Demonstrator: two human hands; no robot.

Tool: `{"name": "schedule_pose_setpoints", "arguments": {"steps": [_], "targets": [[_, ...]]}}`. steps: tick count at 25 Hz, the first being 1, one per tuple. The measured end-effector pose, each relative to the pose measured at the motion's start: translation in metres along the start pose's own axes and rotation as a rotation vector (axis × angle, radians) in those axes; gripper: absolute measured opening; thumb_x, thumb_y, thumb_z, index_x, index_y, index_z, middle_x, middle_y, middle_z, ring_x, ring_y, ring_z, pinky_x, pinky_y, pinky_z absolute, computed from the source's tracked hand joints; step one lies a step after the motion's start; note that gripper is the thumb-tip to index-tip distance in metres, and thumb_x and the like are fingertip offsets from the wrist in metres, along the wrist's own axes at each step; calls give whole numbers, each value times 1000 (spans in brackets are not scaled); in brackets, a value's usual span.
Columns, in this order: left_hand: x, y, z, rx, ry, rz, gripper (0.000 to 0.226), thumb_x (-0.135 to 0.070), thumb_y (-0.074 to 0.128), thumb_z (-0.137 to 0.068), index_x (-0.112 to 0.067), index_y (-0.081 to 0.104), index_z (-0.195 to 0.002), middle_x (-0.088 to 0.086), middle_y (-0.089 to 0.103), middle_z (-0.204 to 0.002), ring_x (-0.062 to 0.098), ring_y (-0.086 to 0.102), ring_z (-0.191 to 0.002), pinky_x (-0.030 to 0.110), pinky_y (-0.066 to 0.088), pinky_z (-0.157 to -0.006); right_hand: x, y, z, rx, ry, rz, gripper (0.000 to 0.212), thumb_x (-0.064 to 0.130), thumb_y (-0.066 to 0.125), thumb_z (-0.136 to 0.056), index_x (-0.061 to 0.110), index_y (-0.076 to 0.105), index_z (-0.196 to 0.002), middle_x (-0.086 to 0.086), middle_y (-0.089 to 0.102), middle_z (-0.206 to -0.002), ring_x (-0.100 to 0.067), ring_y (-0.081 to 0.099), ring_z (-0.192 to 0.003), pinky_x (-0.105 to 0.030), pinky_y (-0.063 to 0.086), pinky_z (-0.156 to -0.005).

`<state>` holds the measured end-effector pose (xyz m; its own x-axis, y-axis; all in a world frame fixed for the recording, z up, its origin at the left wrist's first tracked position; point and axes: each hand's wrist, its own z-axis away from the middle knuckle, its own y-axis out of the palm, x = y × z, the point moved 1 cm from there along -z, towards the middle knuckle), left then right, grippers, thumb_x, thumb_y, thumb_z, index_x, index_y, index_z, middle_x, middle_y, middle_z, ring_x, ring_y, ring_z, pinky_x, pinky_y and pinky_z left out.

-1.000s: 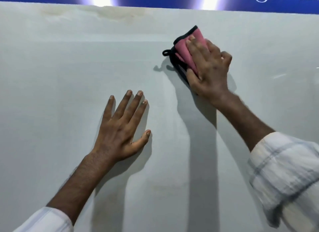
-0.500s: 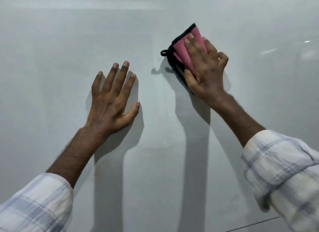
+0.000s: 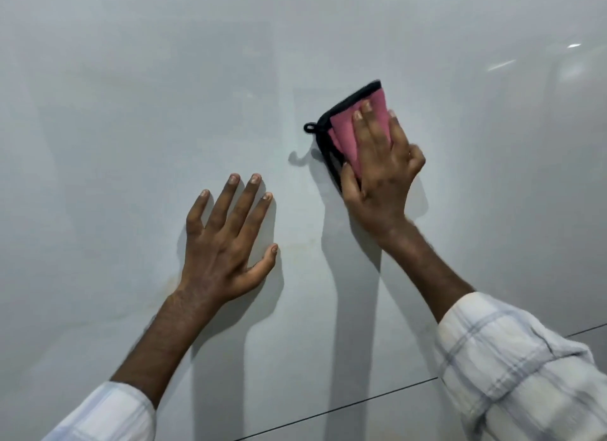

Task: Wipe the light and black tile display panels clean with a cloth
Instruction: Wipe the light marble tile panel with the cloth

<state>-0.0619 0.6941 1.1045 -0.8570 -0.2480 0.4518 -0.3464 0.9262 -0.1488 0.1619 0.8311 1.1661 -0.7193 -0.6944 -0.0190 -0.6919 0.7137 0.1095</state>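
**Desk:** Where is the cloth [image 3: 348, 135]?

**Photographer:** It is folded, pink with a black edge, and pressed flat to the light panel [image 3: 131, 112], right of centre and far of both wrists. Its loop [image 3: 310, 127] pokes out to the left.

**Desk:** Who has it?

**Photographer:** The right hand [image 3: 381, 184]. Three fingers [image 3: 368, 125] lie straight over it. The thumb clamps its near-left edge and the little finger curls at the right, so it is gripped and pressed at once. The fold's long axis runs near to far, tipped slightly right, in line with those fingers.

**Desk:** And the other hand?

**Photographer:** The left hand [image 3: 226, 243] is spread flat on the panel, fingers straight, holding nothing. It sits near-left of the cloth and well apart from it.

**Desk:** What does the next stroke turn on?

**Photographer:** Probably a faint brownish smear [image 3: 295, 245] just right of the left thumb, near-left of the cloth. The right hand would have to draw the cloth that way. A dark seam [image 3: 328, 414] crosses nearest the camera. No black panel shows.
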Motion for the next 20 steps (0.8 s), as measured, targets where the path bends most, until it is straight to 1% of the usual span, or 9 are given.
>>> {"name": "schedule_pose_setpoints", "arguments": {"steps": [1, 4, 6, 8, 10, 13, 17, 19, 20], "targets": [[-1, 1, 0, -11, -1, 1, 74, -48, 54, -97, -10, 41, -159, 13, 29, -169, 35, 25, -158, 60, 20, -123, 11, -1, 29, 36, -48, -20, 69, 21, 60, -84, 13, 49, -151, -4, 43, -160, -32, 37, -149, -49, 32, -95], [1, 2, -1, -27, 10, -3, 74, -48, 52, -98, -10, 39, -160, 14, 30, -169, 35, 26, -157, 60, 19, -124, 12, -20, 104, 203, -453, -58, 68, 22, 65, -84, 15, 52, -150, -3, 45, -159, -34, 37, -150, -53, 33, -98], [1, 2, 0, -32, 5, -13, 73, -48, 52, -98, -10, 39, -160, 14, 30, -169, 35, 25, -157, 59, 17, -124, -13, -25, 96, 255, -589, -76, 64, 31, 62, -90, 18, 51, -151, -2, 46, -158, -33, 38, -149, -52, 34, -99], [0, 2, 0, -24, -1, -5, 74, -48, 51, -98, -11, 38, -160, 14, 29, -169, 35, 24, -158, 59, 16, -125, -34, -21, 63, 220, -434, -47, 66, 37, 57, -93, 19, 45, -155, -4, 44, -160, -33, 37, -149, -52, 34, -97], [0, 2, -1, -23, 2, 11, 74, -48, 51, -99, -11, 37, -161, 14, 29, -169, 35, 24, -158, 59, 16, -125, -37, -18, 39, 137, -137, 1, 67, 32, 59, -90, 17, 45, -154, -5, 42, -161, -32, 37, -149, -53, 34, -97], [0, 1, 0, -28, 2, 23, 73, -47, 52, -99, -10, 37, -161, 14, 29, -169, 36, 24, -158, 59, 16, -125, -5, -16, 81, 97, 65, 2, 68, 26, 58, -87, 14, 46, -153, -3, 39, -162, -33, 35, -149, -51, 34, -96], [2, -3, 1, -9, 11, 50, 71, -45, 53, -99, -11, 39, -160, 15, 29, -169, 37, 24, -157, 61, 18, -124, 16, -40, 194, 330, -314, -19, 73, 20, 63, -82, 17, 45, -153, -3, 42, -161, -36, 33, -151, -53, 34, -97], [2, -6, -1, -2, -11, 114, 66, -42, 54, -100, -9, 45, -157, 16, 31, -168, 38, 25, -157, 63, 18, -124, -9, -47, 191, 371, -471, -55, 67, 22, 53, -86, 20, 47, -152, -1, 44, -160, -34, 35, -150, -52, 31, -98], [-1, -8, 0, 1, -26, 172, 62, -40, 54, -100, -8, 49, -154, 17, 31, -168, 38, 25, -157, 64, 18, -123, -24, -47, 177, 360, -448, -38, 68, 25, 49, -86, 21, 45, -154, -2, 43, -160, -33, 35, -151, -51, 29, -97]]}}
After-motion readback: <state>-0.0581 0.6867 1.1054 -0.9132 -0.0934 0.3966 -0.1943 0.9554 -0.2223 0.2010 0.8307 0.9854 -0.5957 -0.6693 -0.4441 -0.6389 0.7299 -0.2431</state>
